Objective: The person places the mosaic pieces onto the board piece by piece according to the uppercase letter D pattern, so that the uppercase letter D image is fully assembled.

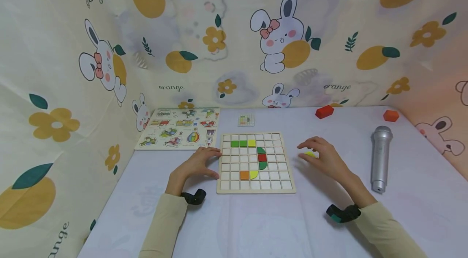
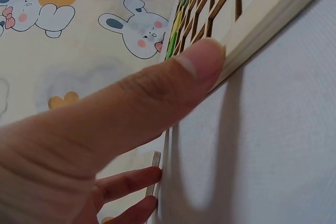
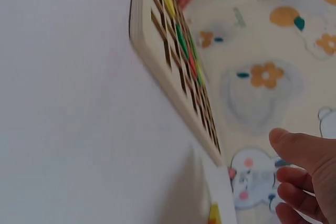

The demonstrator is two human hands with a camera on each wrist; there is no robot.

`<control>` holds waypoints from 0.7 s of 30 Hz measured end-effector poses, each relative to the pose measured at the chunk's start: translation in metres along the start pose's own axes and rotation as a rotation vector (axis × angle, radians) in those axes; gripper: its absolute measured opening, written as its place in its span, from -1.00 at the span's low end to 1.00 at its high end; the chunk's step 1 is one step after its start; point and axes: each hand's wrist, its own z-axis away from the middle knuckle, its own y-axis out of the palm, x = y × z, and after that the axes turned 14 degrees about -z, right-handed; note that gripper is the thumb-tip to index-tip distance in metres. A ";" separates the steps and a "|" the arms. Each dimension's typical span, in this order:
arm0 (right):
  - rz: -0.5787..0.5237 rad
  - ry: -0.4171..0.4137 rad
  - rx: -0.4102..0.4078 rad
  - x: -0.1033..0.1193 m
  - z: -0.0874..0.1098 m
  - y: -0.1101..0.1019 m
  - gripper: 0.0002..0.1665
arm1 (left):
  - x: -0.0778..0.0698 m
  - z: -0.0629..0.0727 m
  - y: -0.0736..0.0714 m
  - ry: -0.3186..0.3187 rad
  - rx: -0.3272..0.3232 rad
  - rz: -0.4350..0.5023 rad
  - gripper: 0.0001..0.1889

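We note the left hand [image 1: 196,164] at the left side of a pale wooden board with a square grid [image 1: 256,191], thumb and fingers spread apart and touching its edge, presumably to steady it. The right hand [image 1: 327,158] hovers just right of the board, thumb parted from the fingers, pinching nothing that we can see; a small yellow piece [image 1: 310,154] shows in that gap, apparently lying on the table below. The board sits centrally between the arms, we judge so that both can reach it; green, yellow, red and orange flat pieces fill some cells, the rest bare. A small printed card [image 1: 246,120] lies just beyond the far edge, perhaps where it is easily seen. Far left, a pale board with coloured vehicle pictures [image 1: 161,146]; far right, two red-orange blocks [image 1: 324,111], well apart, and nearer us a silver cylinder resembling a microphone [image 1: 380,158], all seemingly set aside. Surface: a white, faintly creased tabletop [image 1: 256,225]. Around it, cream fabric walls [image 1: 241,18] printed with rabbits, oranges and flowers, wrinkled in places.
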 end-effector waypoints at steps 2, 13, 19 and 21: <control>0.014 0.018 -0.006 -0.004 0.004 -0.004 -0.65 | 0.000 0.000 0.000 0.000 -0.002 -0.001 -0.22; 0.086 0.268 0.054 -0.015 0.016 -0.017 -0.66 | 0.001 -0.001 0.002 -0.024 0.005 0.005 -0.23; 0.166 0.379 0.119 -0.022 0.021 -0.015 -0.60 | 0.002 -0.001 0.002 -0.027 0.007 0.005 -0.23; 0.181 0.394 0.129 -0.024 0.022 -0.013 -0.59 | 0.002 -0.001 0.002 -0.024 0.004 0.002 -0.23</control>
